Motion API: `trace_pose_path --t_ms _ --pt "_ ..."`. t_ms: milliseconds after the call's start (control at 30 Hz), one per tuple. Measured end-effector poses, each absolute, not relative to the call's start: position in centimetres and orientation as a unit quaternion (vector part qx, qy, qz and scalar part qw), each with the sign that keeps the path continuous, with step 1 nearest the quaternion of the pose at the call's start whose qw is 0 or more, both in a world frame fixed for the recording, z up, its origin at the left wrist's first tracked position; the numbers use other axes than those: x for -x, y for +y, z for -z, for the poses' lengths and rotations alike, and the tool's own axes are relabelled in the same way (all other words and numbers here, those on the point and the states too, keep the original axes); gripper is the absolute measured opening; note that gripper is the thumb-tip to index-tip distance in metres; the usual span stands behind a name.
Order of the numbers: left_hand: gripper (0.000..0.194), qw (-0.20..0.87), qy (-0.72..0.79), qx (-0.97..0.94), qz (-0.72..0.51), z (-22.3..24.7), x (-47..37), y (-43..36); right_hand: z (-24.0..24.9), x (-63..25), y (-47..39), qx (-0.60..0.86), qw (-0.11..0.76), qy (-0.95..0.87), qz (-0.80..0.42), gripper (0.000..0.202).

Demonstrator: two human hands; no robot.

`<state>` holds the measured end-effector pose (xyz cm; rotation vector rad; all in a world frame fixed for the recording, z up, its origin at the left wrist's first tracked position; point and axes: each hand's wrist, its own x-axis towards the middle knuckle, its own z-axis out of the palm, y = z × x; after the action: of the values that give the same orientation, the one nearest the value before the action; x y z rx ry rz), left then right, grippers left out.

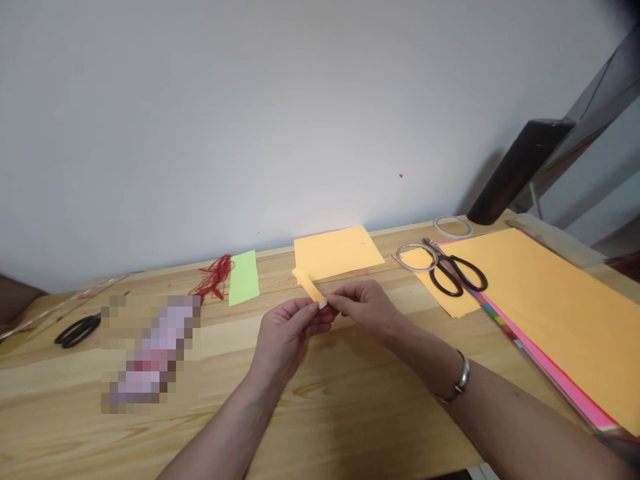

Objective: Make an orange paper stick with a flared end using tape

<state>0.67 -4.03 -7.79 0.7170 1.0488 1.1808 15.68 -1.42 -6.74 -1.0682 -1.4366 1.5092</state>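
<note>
Between my two hands is a narrow orange paper strip (311, 287), with a small white piece at its near end. My left hand (287, 333) pinches that end between thumb and fingers. My right hand (367, 308) is closed at the same end, its thumb and forefinger pressed together by the white piece; whether that piece is tape or backing I cannot tell. Beyond the strip, an orange paper sheet (335, 252) lies flat near the wall. To its left is a light green paper piece (244, 277).
Red string (215, 277) lies in a tangle at left, near black scissors (79, 331) and a blurred-out object (160, 347). At right, black-handled scissors (457, 270) and a tape roll (417, 257) rest by stacked coloured paper (560, 313). Another tape roll (453, 227) and a black cylinder (515, 177) stand behind.
</note>
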Motion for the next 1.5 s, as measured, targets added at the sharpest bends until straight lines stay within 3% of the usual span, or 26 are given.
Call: trace_pose_path --t_ms 267,500,700,1067,1400,1500 --pt "0.016 0.639 0.475 -0.321 -0.514 7.7 -0.7 -4.2 6.8 -15.9 -1.2 0.434 0.382 -0.544 -0.608 0.03" --pt "0.02 0.626 0.492 -0.341 -0.499 7.5 -0.9 -4.4 7.4 -15.9 -1.1 0.44 0.37 -0.536 -0.618 0.022" --pt "0.02 0.626 0.489 -0.333 -0.508 7.8 -1.0 -4.5 7.6 -15.6 -1.2 0.472 0.384 -0.596 -0.525 0.017" --pt "0.023 0.59 0.499 -0.379 -0.51 8.0 -0.9 -4.5 7.6 -15.6 -1.1 0.469 0.368 -0.586 -0.549 0.013" --pt "0.02 0.543 0.482 -0.466 -0.507 8.1 -0.9 -4.7 7.7 -15.5 -1.5 0.429 0.313 -0.677 -0.509 0.022" --pt "0.022 0.536 0.493 -0.449 -0.517 8.1 -0.9 -4.6 7.7 -15.6 -1.4 0.462 0.367 -0.677 -0.44 0.032"
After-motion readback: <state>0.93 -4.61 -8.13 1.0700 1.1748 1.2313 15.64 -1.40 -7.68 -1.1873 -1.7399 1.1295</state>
